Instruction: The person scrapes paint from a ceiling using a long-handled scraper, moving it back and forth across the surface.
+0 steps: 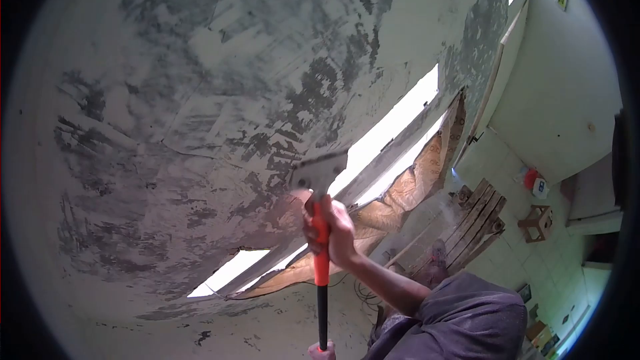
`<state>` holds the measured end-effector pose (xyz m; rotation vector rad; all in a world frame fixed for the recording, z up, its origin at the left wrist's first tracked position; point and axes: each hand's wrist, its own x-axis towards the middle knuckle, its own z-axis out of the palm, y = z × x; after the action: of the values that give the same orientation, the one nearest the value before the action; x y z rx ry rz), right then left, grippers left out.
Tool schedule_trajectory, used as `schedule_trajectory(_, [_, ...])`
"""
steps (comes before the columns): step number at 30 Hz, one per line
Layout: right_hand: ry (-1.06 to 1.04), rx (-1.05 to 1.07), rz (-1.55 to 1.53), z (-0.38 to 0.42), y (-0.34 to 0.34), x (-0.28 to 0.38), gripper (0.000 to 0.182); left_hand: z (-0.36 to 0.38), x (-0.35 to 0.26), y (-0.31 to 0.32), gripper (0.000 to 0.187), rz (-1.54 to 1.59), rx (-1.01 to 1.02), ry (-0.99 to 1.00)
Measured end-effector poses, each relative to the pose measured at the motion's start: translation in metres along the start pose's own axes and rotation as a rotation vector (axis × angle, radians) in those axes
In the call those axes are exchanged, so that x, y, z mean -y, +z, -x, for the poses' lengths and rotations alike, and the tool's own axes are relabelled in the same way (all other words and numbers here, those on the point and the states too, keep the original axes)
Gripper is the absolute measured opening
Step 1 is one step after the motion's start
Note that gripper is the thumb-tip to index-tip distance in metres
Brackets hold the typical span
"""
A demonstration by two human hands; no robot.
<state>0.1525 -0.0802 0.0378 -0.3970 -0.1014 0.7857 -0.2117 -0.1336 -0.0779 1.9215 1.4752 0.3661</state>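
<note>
My right hand (333, 233) is wrapped around the orange grip of a long-handled scraper (321, 253), just below its head. The wide metal blade (321, 170) is slightly blurred and lies against or close to the patchy grey-white plastered surface (220, 113); contact cannot be made out. Lower down, at the bottom edge of the view, my left hand (322, 352) closes around the black shaft. Only part of that hand shows. Dark bare patches and streaks mark the plaster around the blade.
Bright window openings (393, 130) run diagonally beside the scraper, with crumpled brown sheeting (400, 200) along them. To the right are a plank platform (473, 223), a small wooden stool (535, 223), and a red and white item (535, 183) on the tiled floor. Loose cable (365, 290) lies near my legs.
</note>
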Motion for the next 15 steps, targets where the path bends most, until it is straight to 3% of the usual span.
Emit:
schedule_trajectory(1, [-0.045, -0.034, 0.032, -0.008, -0.002, 0.017, 0.050, -0.003, -0.009, 0.001, 0.036, -0.007, 0.012, 0.012])
schedule_trajectory(2, [0.012, -0.061, -0.112, -0.019, -0.008, 0.043, 0.048, -0.023, 0.022, 0.017, 0.039, -0.104, -0.030, 0.052])
schedule_trajectory(3, [-0.051, 0.032, -0.135, -0.028, -0.011, 0.068, 0.048, -0.025, 0.016, 0.020, 0.039, -0.104, -0.030, 0.050])
schedule_trajectory(8, [0.103, 0.011, -0.041, -0.003, -0.018, 0.031, 0.043, 0.016, -0.011, 0.018, 0.033, -0.078, -0.071, 0.070])
schedule_trajectory(11, [0.007, -0.039, -0.112, -0.025, -0.022, 0.071, 0.046, 0.005, -0.035, 0.024, 0.035, -0.035, -0.091, 0.119])
schedule_trajectory(13, [-0.076, 0.080, -0.134, -0.036, -0.018, 0.111, 0.045, -0.016, -0.059, 0.035, 0.039, -0.199, -0.063, 0.109])
schedule_trajectory(15, [-0.012, 0.010, -0.117, -0.027, -0.020, 0.100, 0.046, -0.005, -0.049, 0.037, 0.031, -0.199, -0.079, 0.104])
